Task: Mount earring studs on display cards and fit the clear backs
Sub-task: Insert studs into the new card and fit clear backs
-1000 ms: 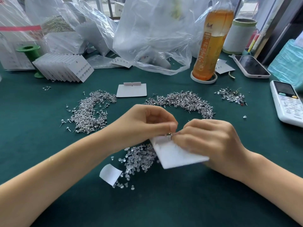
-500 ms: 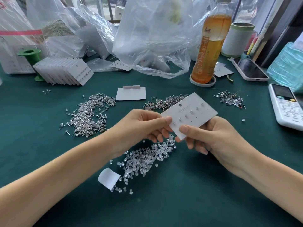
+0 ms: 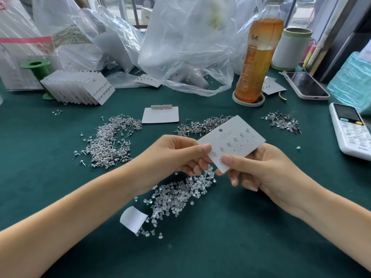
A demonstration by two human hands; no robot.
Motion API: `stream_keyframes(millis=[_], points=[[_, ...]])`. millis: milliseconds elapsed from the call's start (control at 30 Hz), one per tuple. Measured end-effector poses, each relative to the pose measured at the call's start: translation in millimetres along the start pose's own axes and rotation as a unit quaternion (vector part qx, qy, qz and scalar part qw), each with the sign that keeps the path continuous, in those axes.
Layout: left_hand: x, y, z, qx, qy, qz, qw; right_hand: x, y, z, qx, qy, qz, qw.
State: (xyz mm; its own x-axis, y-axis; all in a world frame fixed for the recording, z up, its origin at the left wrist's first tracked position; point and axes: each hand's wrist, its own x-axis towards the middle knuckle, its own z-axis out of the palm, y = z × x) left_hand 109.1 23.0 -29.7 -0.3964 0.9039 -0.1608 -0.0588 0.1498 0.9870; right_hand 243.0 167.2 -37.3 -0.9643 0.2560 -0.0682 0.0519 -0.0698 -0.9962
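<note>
White rectangular display card (image 3: pixel 241 141), held face-up & tilted above the dark green felt table (image 3: pixel 200 247), approx centre of view. One row of small clear-stone studs (image 3: pixel 234 139) mounted along card, running diagonally; second row of holes beside it looks unfilled. Left hand (image 3: pixel 176 155) pinches card's near-left edge, thumb on top, other fingers curled under. Right hand (image 3: pixel 261 169) grips near corner w/ thumb on card face, fingers curled beneath card.

Directly below hands: loose heap of clear plastic earring backs (image 3: pixel 176 199) on felt, w/ small curled white paper scrap (image 3: pixel 133 218) at its near-left end. Left of card: big scatter of silver stud pins (image 3: pixel 109 141). Behind card: second silver stud pile (image 3: pixel 202 125), partly hidden by card. Smaller mixed pile (image 3: pixel 283 122) to far right.

Further back: blank white card w/ folded tab (image 3: pixel 160 116), fanned stack of white cards (image 3: pixel 80 87), crumpled clear plastic bags (image 3: pixel 188 47), amber drink bottle (image 3: pixel 257 55), white phone (image 3: pixel 307 86), white remote control (image 3: pixel 351 131).
</note>
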Motion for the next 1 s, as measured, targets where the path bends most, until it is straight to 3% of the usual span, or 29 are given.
stream_keyframes(millis=[433,733,833,1000], points=[[0.8,-0.3,-0.6,-0.042,-0.003,-0.008,0.999,-1.2,-3.0,-0.5,0.016,0.005,-0.005,1.000],[2.0,-3.3,-1.7,-0.020,0.008,0.027,0.999,-2.0,1.5,-1.2,0.000,0.064,-0.048,0.997],[3.8,-6.2,-4.9,0.093,0.058,0.081,0.991,-0.9,-0.1,-3.3,-0.021,0.115,-0.099,0.988],[2.7,-14.9,-10.9,0.344,0.072,0.127,0.928,-0.7,-2.2,-3.8,-0.065,0.156,-0.167,0.971]])
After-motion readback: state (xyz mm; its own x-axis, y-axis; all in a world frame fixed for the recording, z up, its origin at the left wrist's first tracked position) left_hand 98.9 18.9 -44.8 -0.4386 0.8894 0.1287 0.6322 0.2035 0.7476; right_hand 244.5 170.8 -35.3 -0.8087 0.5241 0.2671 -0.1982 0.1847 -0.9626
